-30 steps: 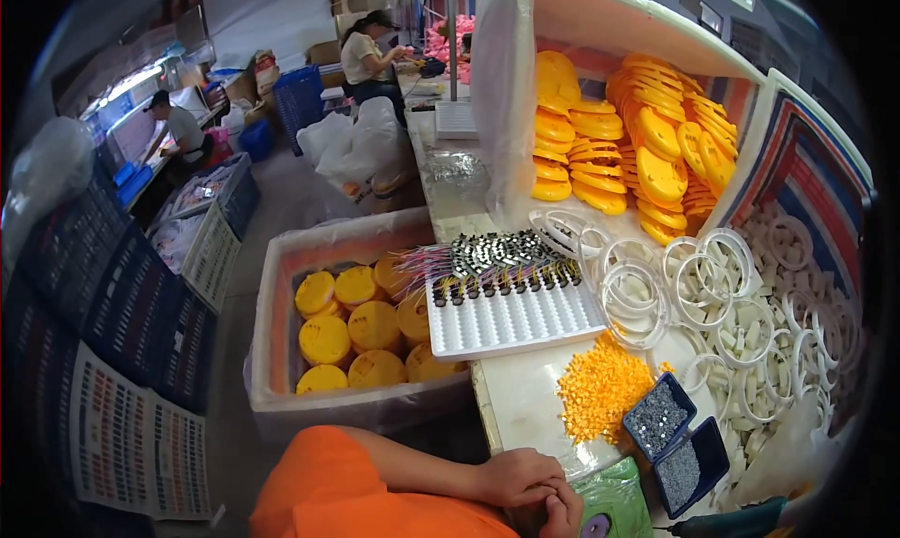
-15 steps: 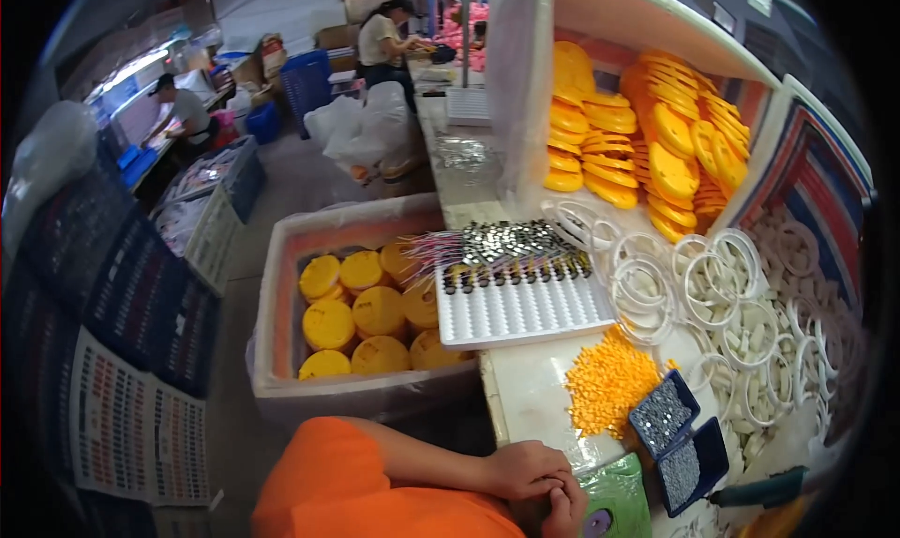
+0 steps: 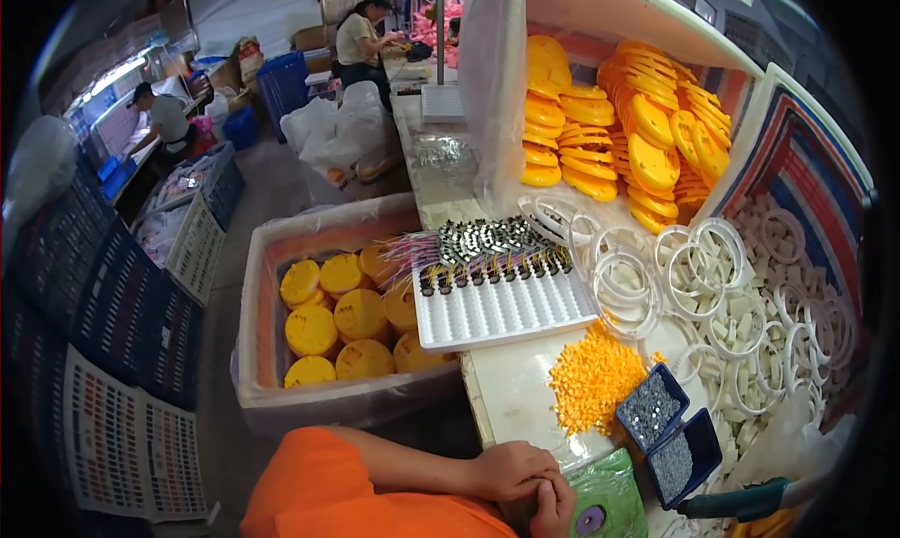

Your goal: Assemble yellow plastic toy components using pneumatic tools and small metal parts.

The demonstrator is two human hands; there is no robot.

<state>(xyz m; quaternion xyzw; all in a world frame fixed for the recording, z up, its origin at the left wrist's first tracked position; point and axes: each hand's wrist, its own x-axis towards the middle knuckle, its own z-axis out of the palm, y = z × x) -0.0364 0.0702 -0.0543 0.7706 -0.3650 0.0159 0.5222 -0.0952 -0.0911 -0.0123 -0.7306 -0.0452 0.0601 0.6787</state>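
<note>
Orange-sleeved arm crosses the lower edge; the left hand (image 3: 511,470) lies curled over the right hand (image 3: 555,508) at the workbench (image 3: 506,402) near edge, both loosely closed. Whether either holds anything cannot be told. Just beside them lies a green pad (image 3: 609,500); a heap of small orange pieces (image 3: 592,377) sits farther in.

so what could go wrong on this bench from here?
1. The pile of small orange pieces lies loose by the table edge, close to the clasped hands; a sweep of an arm could scatter it.
2. The open blue boxes of tiny grey parts sit beside that pile and could tip or mix with it.
3. The white tray overhangs the bin of yellow discs and may slide in.
</note>
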